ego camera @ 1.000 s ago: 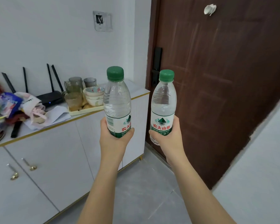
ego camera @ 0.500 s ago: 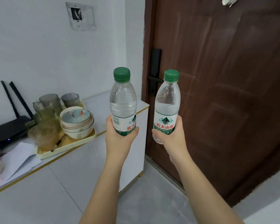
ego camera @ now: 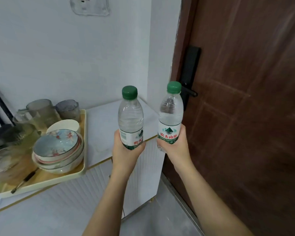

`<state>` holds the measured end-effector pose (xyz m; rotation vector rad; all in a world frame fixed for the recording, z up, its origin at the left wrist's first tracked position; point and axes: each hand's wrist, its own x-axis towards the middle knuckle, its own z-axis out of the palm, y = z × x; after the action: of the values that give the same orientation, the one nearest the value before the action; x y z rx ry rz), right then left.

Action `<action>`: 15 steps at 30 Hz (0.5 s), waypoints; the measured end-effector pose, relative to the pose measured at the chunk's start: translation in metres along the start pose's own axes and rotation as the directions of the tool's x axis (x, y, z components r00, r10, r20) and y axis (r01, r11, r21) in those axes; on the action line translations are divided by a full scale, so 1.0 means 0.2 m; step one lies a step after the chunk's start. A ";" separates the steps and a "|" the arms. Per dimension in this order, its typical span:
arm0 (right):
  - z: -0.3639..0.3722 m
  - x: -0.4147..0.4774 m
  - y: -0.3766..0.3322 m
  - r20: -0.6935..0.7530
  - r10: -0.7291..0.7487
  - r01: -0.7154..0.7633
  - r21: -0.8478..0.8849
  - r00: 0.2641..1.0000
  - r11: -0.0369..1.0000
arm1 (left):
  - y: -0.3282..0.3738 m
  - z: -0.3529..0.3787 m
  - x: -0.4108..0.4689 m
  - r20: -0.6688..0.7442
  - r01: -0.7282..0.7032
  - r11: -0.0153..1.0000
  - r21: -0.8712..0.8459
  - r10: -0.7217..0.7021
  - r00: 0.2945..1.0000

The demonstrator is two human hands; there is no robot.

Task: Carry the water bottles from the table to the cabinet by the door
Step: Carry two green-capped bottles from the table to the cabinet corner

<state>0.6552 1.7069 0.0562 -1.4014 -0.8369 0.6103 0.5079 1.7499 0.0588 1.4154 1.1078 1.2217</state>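
Brown door (ego camera: 245,116) at right, white cabinet counter (ego camera: 106,126) beside it, tray (ego camera: 84,142) of stacked bowls (ego camera: 58,143) and what seem glass cups (ego camera: 67,109), left bottle (ego camera: 130,120) upright by the counter's end, right bottle (ego camera: 171,116) just beside, left hand (ego camera: 126,154) and right hand (ego camera: 175,149), fingers curled round the labels

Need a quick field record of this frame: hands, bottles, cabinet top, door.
left hand: grips left bottle at its label
right hand: grips right bottle at its label
bottles: both roughly upright, green caps on, held in the air, not yet set down
cabinet top: bare white patch between the tray and the left bottle
tray: holds stacked bowls and glass mugs
door: brown, black handle, to the right of the cabinet
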 end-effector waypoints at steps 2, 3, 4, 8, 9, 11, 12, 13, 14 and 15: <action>0.00 0.18 0.04 0.039 0.009 -0.008 -0.004 0.999 1.000 | -0.03 0.08 0.11 -0.043 0.020 1.000 0.015 -0.019 0.999; 0.00 0.26 0.06 0.062 0.011 -0.010 -0.010 0.998 1.000 | -0.05 0.12 0.15 -0.068 0.027 0.999 0.025 -0.026 0.997; 0.01 0.33 0.08 0.084 0.011 -0.010 -0.016 0.996 1.000 | -0.06 0.16 0.20 -0.096 0.034 0.999 0.033 -0.031 0.995; 0.03 0.57 0.16 0.183 0.013 -0.004 -0.049 0.983 0.999 | -0.13 0.27 0.34 -0.174 0.078 0.996 0.053 -0.068 0.982; 0.04 0.61 0.18 0.201 0.020 -0.008 -0.060 0.979 0.998 | -0.15 0.28 0.37 -0.184 0.092 0.994 0.062 -0.079 0.980; 0.06 0.67 0.23 0.228 0.031 -0.012 -0.083 0.973 0.996 | -0.19 0.30 0.41 -0.195 0.120 0.989 0.082 -0.102 0.976; 0.07 0.70 0.26 0.240 0.033 -0.011 -0.095 0.970 0.995 | -0.21 0.31 0.44 -0.200 0.129 0.988 0.088 -0.110 0.974; 0.08 0.73 0.28 0.250 0.035 -0.008 -0.108 0.968 0.994 | -0.23 0.32 0.46 -0.205 0.138 0.986 0.094 -0.117 0.972; 0.09 0.76 0.31 0.259 0.037 -0.005 -0.121 0.965 0.993 | -0.25 0.32 0.49 -0.210 0.149 0.984 0.101 -0.125 0.970; 0.11 0.79 0.33 0.265 0.038 -0.004 -0.128 0.964 0.992 | -0.27 0.33 0.52 -0.213 0.161 0.981 0.105 -0.136 0.968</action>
<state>0.7374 1.8518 0.0131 -1.4638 -1.0922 0.7856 0.5801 1.8543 0.0173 1.2903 1.4259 1.2294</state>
